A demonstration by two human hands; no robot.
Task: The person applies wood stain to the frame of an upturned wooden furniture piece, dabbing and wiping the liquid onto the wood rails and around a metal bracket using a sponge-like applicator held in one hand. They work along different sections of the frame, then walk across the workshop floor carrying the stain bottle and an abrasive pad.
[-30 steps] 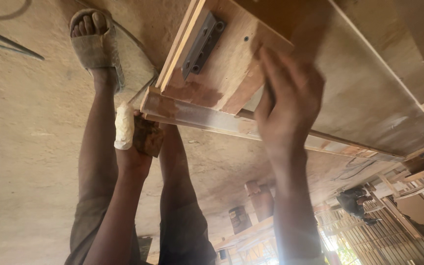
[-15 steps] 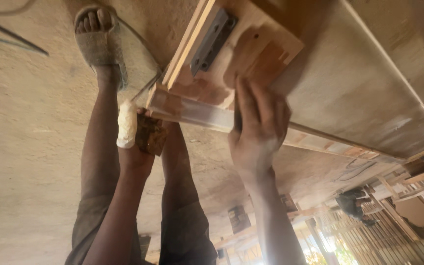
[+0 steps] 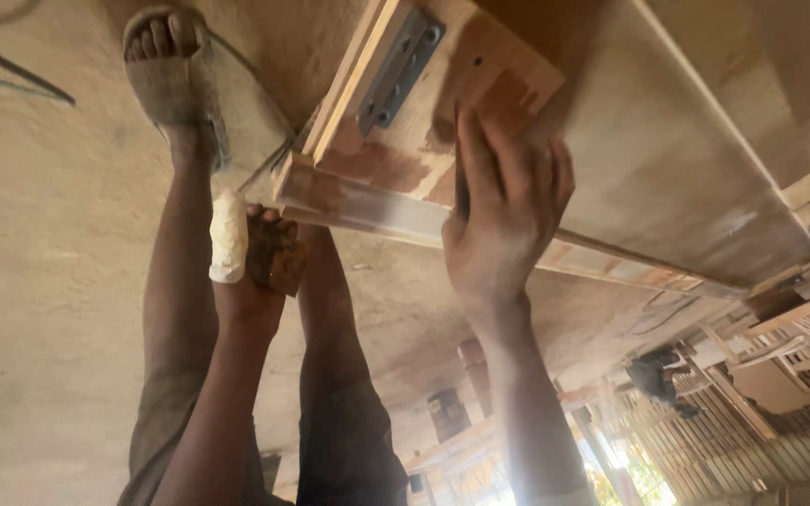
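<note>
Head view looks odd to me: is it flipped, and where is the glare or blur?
Head view: the scene shows upside down, legs and sandalled foot toward the top; backlight blows out the bottom edge by the right forearm; the wooden panel and metal hinge are evenly lit and fairly sharp; the left hand with its brown pad is in shade; the right hand is sharp enough.

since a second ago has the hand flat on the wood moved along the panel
Yes. The right hand has slid along the wooden panel toward the metal hinge, and its fingers now lie closer to it.
</note>
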